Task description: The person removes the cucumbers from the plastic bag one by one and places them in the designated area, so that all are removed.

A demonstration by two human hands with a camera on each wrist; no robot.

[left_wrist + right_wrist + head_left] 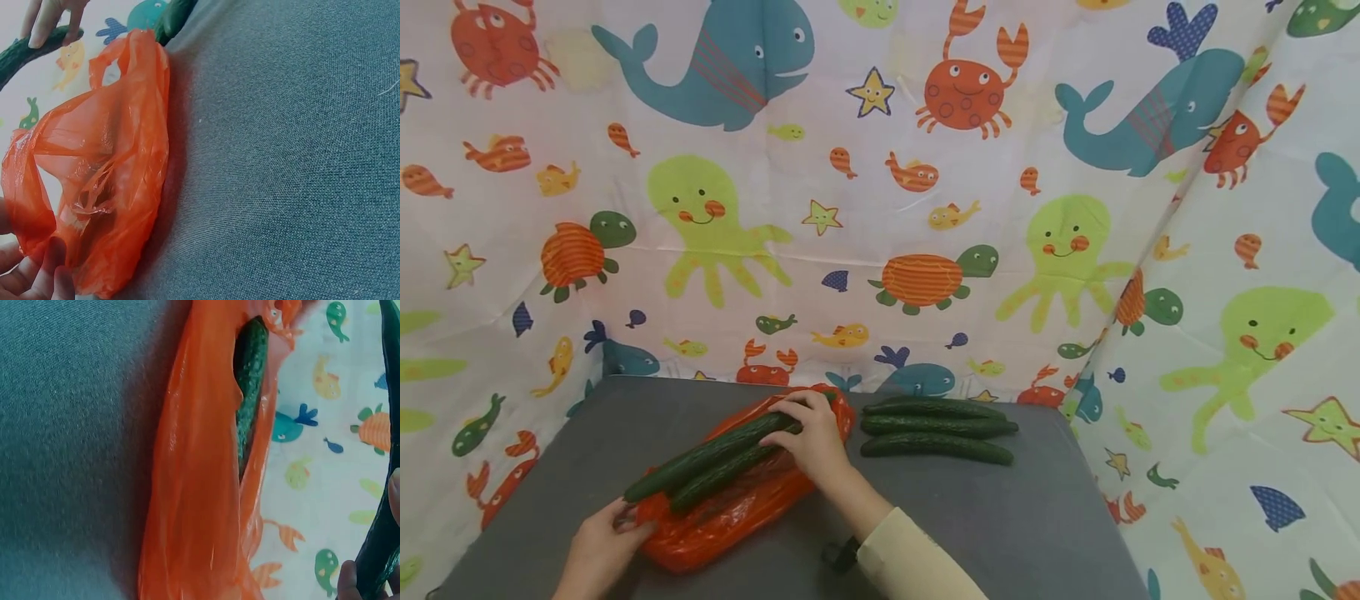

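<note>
An orange plastic bag (760, 508) lies on the table, with a dark green cucumber (251, 381) showing in its opening. My right hand (808, 433) grips another long cucumber (711, 457) near its far end, above the bag. In the right wrist view this held cucumber (390, 406) runs along the right edge, apart from the one in the bag. At the bag's near end, my left hand (602, 542) pinches the orange plastic, as its fingers (44, 275) in the left wrist view show. Part of the bag's inside is hidden.
Three cucumbers (936, 427) lie side by side at the back right of the grey table (1000, 517). A curtain (865, 250) printed with sea animals stands behind and at both sides. A small dark object (841, 555) is beside my right forearm.
</note>
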